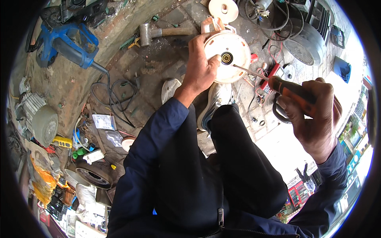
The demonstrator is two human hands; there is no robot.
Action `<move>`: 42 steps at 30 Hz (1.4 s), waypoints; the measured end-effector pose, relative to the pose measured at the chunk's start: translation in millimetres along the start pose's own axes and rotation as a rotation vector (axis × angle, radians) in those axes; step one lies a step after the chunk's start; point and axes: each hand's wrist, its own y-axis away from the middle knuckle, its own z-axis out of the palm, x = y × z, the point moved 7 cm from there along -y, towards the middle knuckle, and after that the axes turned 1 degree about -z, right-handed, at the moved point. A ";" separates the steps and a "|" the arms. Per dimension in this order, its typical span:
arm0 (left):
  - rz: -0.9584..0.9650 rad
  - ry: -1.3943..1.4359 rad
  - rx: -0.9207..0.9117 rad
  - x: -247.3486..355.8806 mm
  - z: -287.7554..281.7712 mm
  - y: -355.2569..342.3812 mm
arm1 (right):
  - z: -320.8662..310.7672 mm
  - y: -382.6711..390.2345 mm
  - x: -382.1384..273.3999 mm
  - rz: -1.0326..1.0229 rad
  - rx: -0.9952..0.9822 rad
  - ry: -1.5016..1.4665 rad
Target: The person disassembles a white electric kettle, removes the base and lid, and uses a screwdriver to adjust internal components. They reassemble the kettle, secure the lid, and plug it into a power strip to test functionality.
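My left hand (200, 71) grips a round cream-white housing (232, 41) at the upper middle, thumb on its face beside a dark centre hole (226, 58) with a brass-coloured ring. My right hand (313, 115) is wrapped round an orange-and-black screwdriver (295, 94); its thin shaft reaches left to the housing's face, just right of the hole. A cream disc (223, 14) lies beyond the housing. A red-and-black meter or tool with leads (274, 71) lies on the ground to the right, partly behind the screwdriver.
A hammer (146, 35), blue power tool (67, 45) and coiled cable (115, 93) lie left on the paving (151, 63). Motors (45, 123) (301, 49) flank me, the left among clutter. My shoes (208, 105) are below the housing; a dark tray-like blue piece (341, 69) sits far right.
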 end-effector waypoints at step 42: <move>0.038 -0.068 -0.011 2.5 2.9 -1.9 | -1.2 0.0 -7.9 -0.145 -0.001 0.087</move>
